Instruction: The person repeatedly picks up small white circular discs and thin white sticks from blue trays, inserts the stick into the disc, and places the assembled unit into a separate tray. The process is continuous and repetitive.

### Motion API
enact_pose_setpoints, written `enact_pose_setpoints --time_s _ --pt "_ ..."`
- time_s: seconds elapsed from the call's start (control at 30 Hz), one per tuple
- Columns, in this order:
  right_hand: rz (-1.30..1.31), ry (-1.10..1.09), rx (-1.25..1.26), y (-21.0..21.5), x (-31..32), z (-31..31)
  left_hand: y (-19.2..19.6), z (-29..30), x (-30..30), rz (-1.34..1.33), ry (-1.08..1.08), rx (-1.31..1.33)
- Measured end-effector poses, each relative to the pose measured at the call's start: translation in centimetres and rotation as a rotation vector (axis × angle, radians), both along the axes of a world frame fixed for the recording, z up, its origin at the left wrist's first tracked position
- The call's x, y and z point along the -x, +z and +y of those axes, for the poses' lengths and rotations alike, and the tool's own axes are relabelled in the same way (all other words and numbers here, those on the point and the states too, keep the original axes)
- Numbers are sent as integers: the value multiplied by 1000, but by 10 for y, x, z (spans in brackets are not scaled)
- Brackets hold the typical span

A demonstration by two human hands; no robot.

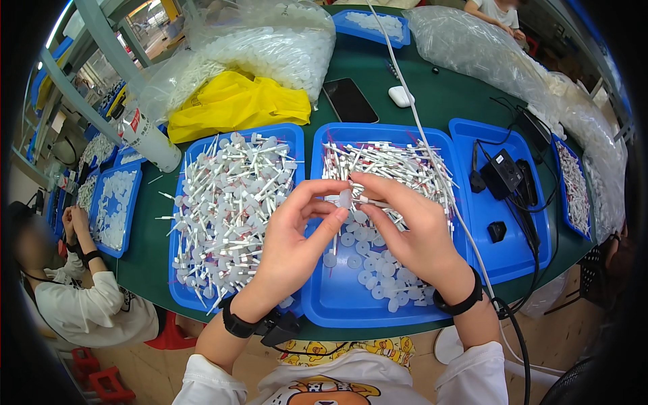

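My left hand [297,233] pinches a small translucent white disc [345,198] between thumb and fingertips. From the other side, my right hand [420,226] pinches a thin white stick-like piece [370,202] that meets the disc. Both hands are above the middle blue tray [331,307]. Behind them in that tray lies a heap of thin white sticks [388,162] with reddish ends. Several loose translucent discs [388,270] lie in its near part. The left blue tray [177,270] is piled with sticks that have discs on them [226,209].
A blue tray [503,260] at right holds a black adapter [501,174] and cables. A white cable [432,162] crosses the middle tray. Beyond are a phone [349,101], a white earbud case [401,96], a yellow bag [236,108] and a spray can [148,142]. Another person [88,304] sits at left.
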State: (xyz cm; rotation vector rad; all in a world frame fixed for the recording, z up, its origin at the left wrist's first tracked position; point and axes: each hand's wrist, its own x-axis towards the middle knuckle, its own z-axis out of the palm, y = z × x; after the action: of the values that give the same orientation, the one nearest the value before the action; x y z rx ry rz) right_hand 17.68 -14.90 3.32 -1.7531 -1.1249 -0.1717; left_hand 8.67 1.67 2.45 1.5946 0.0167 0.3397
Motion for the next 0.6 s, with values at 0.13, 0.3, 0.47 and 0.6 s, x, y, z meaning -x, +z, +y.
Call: enact_pose_setpoints --time_s 0.13,0.3,0.47,0.6 --pt "57 -6 -33 -4 -3 -3 -2 2 0 -34 -1 -64" --pt "47 -47 30 3 0 -6 0 2 2 -21 -7 -28" --pt "8 -41 69 5 1 -8 0 1 3 -22 -2 11" --pt "-29 -6 105 5 -3 -9 1 1 3 -24 -8 -11"
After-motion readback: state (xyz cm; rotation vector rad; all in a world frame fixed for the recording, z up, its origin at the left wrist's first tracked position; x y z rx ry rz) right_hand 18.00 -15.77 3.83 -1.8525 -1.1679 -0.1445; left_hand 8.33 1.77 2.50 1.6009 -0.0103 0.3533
